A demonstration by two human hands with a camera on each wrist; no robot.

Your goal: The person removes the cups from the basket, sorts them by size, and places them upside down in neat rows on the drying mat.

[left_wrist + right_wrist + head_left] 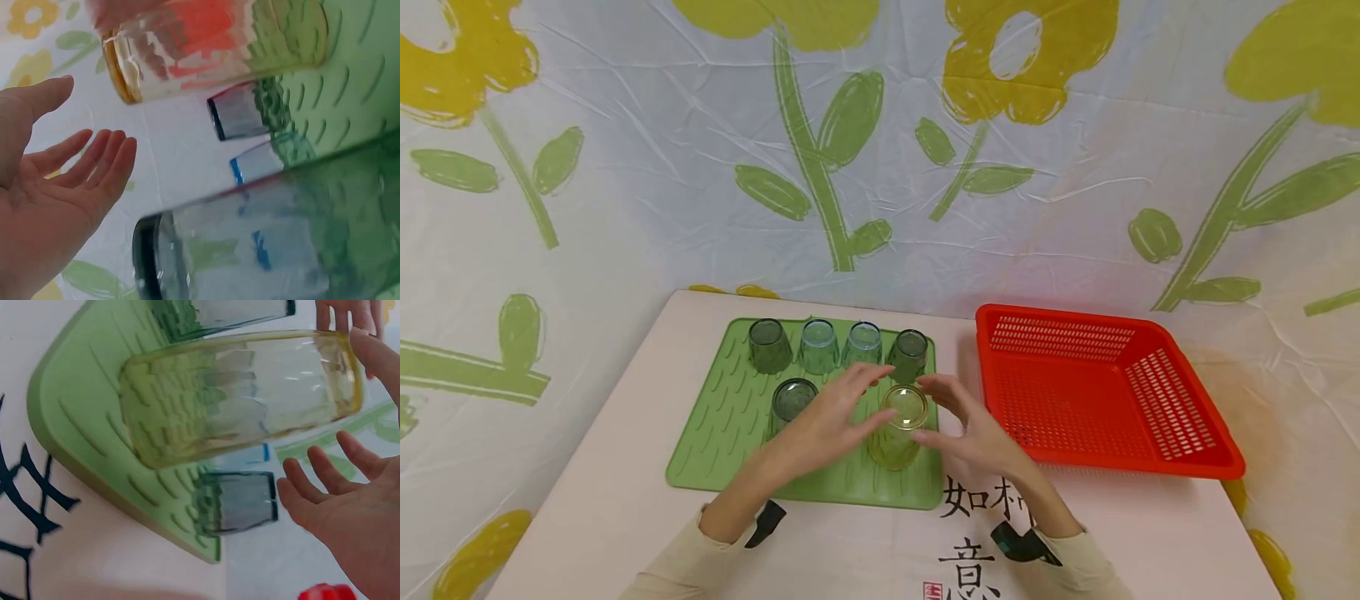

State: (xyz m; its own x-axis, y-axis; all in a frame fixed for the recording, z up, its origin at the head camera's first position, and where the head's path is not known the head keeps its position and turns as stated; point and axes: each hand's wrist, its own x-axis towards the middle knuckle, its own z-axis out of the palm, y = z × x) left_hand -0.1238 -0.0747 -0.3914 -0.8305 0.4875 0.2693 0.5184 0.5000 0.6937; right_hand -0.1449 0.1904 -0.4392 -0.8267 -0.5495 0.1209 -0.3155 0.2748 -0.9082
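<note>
A tall yellow glass (895,450) stands upside down near the right edge of the green drying mat (715,450). My left hand (831,408) hovers at its left, fingers relaxed and spread. On the other side is my right hand (970,429), its fingers loosely curved and its thumb right at the glass's raised base. Neither hand grips anything. In the right wrist view, the right thumb overlaps the yellow glass's (244,400) thick end. A tall dark grey glass (793,400) stands left of the yellow one, partly hidden by my left hand.
Along the mat's back stand two short dark tumblers (769,346) (910,354) with two blue-tinted tumblers (818,346) (862,343) between them. A red plastic basket (1075,408) sits right of the mat. Behind the table hangs a flower-print cloth (700,167).
</note>
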